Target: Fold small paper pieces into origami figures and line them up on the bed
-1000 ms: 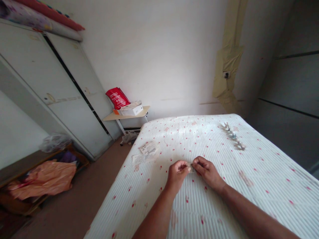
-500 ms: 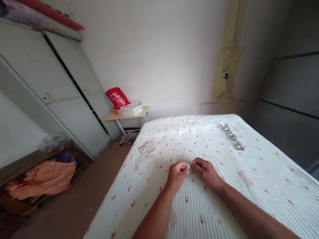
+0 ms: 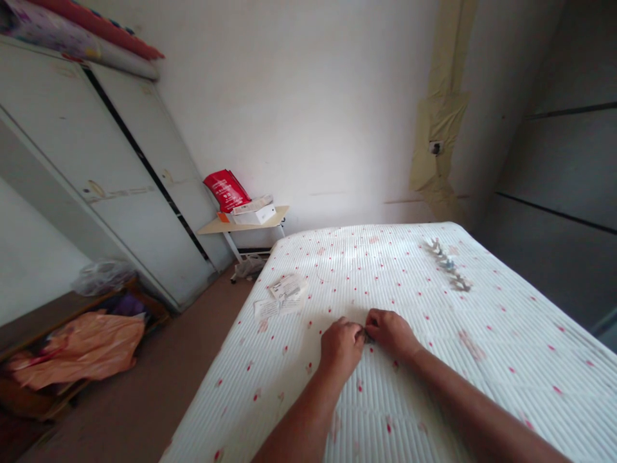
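Observation:
Close together over the middle of the bed, both hands pinch at one small greyish item (image 3: 367, 336), mostly hidden by the fingers and too small to name. My left hand (image 3: 341, 341) has its fingers closed around the left side of it, knuckles up. From the other side my right hand (image 3: 388, 328) grips with curled fingers. Beneath them lies a white ribbed mattress (image 3: 409, 399) with small red flecks. Farther right on it rests a row of several small grey-brown and bluish pieces (image 3: 448, 265), whose kind I cannot make out.
Printed clear plastic packets (image 3: 284, 294) lie near the mattress's left edge. A small table (image 3: 212, 225) at the back holds a red bag (image 3: 226, 190) and a white box (image 3: 255, 214). At left stand a grey cabinet (image 3: 130, 167) and an orange plastic bag (image 3: 81, 347).
My left hand has rolled over, so its knuckles now face up and cover more of the small item. My right hand has shifted slightly left and down.

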The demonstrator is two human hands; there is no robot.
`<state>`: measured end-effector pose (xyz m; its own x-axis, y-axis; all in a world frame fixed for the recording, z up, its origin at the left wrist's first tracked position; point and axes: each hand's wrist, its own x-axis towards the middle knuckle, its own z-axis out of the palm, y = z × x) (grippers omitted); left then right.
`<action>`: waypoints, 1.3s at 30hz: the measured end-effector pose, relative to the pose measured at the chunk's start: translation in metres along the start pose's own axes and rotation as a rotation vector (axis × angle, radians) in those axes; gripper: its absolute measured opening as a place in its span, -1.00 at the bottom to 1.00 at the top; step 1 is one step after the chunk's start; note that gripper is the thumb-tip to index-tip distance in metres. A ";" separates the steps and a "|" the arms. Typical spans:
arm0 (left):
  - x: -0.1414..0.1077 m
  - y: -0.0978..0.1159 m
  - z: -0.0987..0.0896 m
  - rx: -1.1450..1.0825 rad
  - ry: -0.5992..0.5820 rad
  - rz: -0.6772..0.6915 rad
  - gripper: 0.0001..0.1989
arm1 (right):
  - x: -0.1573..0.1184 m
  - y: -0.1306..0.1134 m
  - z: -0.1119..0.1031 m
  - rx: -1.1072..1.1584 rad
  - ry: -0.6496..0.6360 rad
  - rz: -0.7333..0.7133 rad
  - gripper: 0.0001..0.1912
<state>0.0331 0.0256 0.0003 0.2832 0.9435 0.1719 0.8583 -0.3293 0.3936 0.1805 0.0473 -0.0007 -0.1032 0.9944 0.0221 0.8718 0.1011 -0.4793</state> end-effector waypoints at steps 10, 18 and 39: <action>-0.004 -0.002 -0.008 0.078 0.008 0.069 -0.81 | 0.020 -0.005 -0.004 -0.016 -0.061 0.119 -0.91; -0.003 -0.005 -0.003 0.090 0.057 0.075 -0.84 | 0.021 -0.008 -0.005 -0.018 -0.053 0.146 -0.89; -0.001 -0.008 0.002 -0.029 0.118 -0.088 -0.85 | 0.001 0.008 -0.001 0.163 -0.055 -0.050 -0.83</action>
<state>0.0268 0.0269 -0.0050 0.1535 0.9587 0.2394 0.8642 -0.2477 0.4379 0.1883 0.0494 -0.0035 -0.1740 0.9847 0.0035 0.7760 0.1393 -0.6152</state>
